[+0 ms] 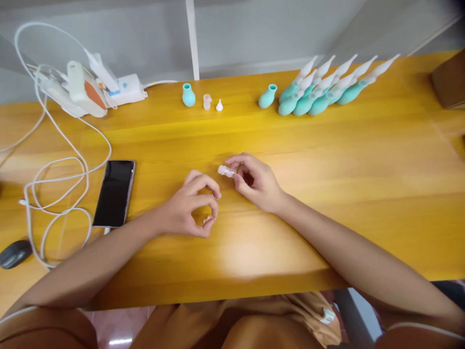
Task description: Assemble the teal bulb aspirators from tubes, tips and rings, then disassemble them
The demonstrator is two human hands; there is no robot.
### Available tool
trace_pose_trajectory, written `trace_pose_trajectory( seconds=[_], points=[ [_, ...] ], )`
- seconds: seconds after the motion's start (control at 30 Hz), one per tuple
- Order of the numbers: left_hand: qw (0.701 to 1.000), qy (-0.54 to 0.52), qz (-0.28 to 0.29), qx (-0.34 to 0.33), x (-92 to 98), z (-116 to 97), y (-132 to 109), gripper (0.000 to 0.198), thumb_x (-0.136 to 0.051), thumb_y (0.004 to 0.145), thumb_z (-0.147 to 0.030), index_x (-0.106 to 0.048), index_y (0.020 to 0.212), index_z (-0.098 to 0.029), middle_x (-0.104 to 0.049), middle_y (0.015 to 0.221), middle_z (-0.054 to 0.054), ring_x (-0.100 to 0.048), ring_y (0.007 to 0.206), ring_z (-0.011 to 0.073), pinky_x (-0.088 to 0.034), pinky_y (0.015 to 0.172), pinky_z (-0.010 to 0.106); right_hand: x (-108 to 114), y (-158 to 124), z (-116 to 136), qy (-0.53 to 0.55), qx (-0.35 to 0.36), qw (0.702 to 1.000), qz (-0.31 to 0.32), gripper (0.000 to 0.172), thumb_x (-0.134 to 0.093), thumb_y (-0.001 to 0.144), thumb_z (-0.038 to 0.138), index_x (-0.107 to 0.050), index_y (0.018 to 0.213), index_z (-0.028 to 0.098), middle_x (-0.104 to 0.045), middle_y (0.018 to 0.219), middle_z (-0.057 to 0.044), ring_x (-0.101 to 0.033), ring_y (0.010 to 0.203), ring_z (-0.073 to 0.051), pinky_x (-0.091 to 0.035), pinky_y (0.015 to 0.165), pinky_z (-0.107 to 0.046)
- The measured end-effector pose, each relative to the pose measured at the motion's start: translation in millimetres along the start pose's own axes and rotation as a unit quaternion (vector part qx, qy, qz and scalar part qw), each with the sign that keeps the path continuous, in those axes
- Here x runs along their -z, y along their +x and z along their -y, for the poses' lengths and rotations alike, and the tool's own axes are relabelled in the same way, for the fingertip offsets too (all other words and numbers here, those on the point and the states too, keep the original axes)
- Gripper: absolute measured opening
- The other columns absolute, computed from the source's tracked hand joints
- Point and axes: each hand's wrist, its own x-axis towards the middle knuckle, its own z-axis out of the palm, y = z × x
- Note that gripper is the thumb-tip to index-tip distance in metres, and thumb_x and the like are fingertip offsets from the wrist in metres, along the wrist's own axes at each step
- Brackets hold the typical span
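Observation:
My right hand (256,182) pinches a short clear plastic tube-like connector (227,171) between thumb and fingertips, its ribbed end pointing left. Lower and to the left, my left hand (194,203) is curled with thumb and index finger brought together. A tiny pale piece (207,220) shows at those fingertips; its exact shape is too small to make out. The two hands are a short way apart above the wooden table (327,165). Beyond them stand a teal squeeze bulb (188,95), a clear connector (207,102) and a small white cone-shaped tip (219,105).
Another teal bulb (268,96) lies beside a cluster of teal bulbs with white nozzles (319,92) at the back right. On the left are a black phone (115,193), looped white cable (85,169), a power strip (127,89) and a mouse (15,254). A brown box (449,80) sits far right.

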Motion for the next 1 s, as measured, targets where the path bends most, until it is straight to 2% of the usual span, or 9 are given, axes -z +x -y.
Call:
trace_pose_trajectory(
  seconds=[0.1,0.2,0.3,0.43,0.67,0.83,1.0],
  points=[
    [1.000,0.006,-0.022,0.007,-0.9,1,2,0.015,-0.078,0.080,-0.013,-0.070,0.088,-0.024,-0.068,0.111,0.005,-0.059,0.106,0.0237,-0.046,0.102,0.045,-3,-1,3,-0.002,0.014,1.000,0.003,0.026,-0.060,0.099,0.012,-0.064,0.123,0.022,-0.067,0.098,-0.001,-0.055,0.062,-0.010,-0.049,0.064,-0.027],
    [0.997,0.019,-0.070,0.016,-1.9,2,4,0.017,-0.076,0.082,-0.011,-0.069,0.089,-0.024,-0.072,0.103,0.003,-0.061,0.098,0.0214,-0.047,0.096,0.043,-5,-2,6,-0.001,0.015,1.000,0.003,0.023,-0.060,0.099,0.011,-0.065,0.119,0.021,-0.068,0.096,-0.001,-0.055,0.063,-0.010,-0.048,0.063,-0.026],
    [0.993,0.014,-0.112,0.046,-2.7,4,5,0.019,-0.074,0.082,-0.009,-0.065,0.089,-0.023,-0.074,0.092,0.000,-0.061,0.089,0.0193,-0.048,0.090,0.040,-7,-4,8,0.003,0.006,1.000,0.009,0.021,-0.060,0.099,0.012,-0.065,0.118,0.021,-0.068,0.097,-0.002,-0.054,0.062,-0.010,-0.046,0.061,-0.025],
    [0.984,-0.027,-0.154,0.086,-3.9,8,5,0.017,-0.075,0.084,-0.009,-0.066,0.089,-0.023,-0.073,0.086,0.000,-0.060,0.089,0.0198,-0.049,0.085,0.038,-11,-9,13,0.008,0.005,1.000,0.028,0.024,-0.060,0.098,0.011,-0.065,0.120,0.021,-0.066,0.096,-0.001,-0.054,0.062,-0.009,-0.047,0.061,-0.024],
    [0.981,-0.071,-0.175,0.040,-5.6,10,4,0.015,-0.087,0.091,-0.015,-0.077,0.098,-0.024,-0.081,0.090,0.001,-0.068,0.082,0.0161,-0.053,0.079,0.035,-14,-12,20,0.019,0.005,0.999,0.039,0.025,-0.062,0.097,0.011,-0.066,0.119,0.021,-0.065,0.093,0.000,-0.056,0.063,-0.009,-0.048,0.061,-0.024],
    [0.983,-0.009,-0.183,0.012,-4.1,9,5,0.015,-0.085,0.096,-0.017,-0.082,0.108,-0.026,-0.086,0.096,0.000,-0.074,0.084,0.0157,-0.054,0.082,0.036,-13,-11,20,0.023,0.005,0.999,0.036,0.023,-0.062,0.098,0.011,-0.066,0.119,0.020,-0.066,0.094,0.000,-0.056,0.061,-0.008,-0.048,0.061,-0.024],
    [0.974,0.098,-0.204,-0.014,-4.1,10,3,0.011,-0.086,0.096,-0.026,-0.084,0.105,-0.032,-0.082,0.099,0.000,-0.068,0.091,0.0187,-0.053,0.086,0.039,-14,-12,19,0.009,0.016,0.999,0.030,0.022,-0.063,0.098,0.011,-0.066,0.118,0.020,-0.065,0.095,0.000,-0.056,0.061,-0.008,-0.050,0.063,-0.024]
  ],
)
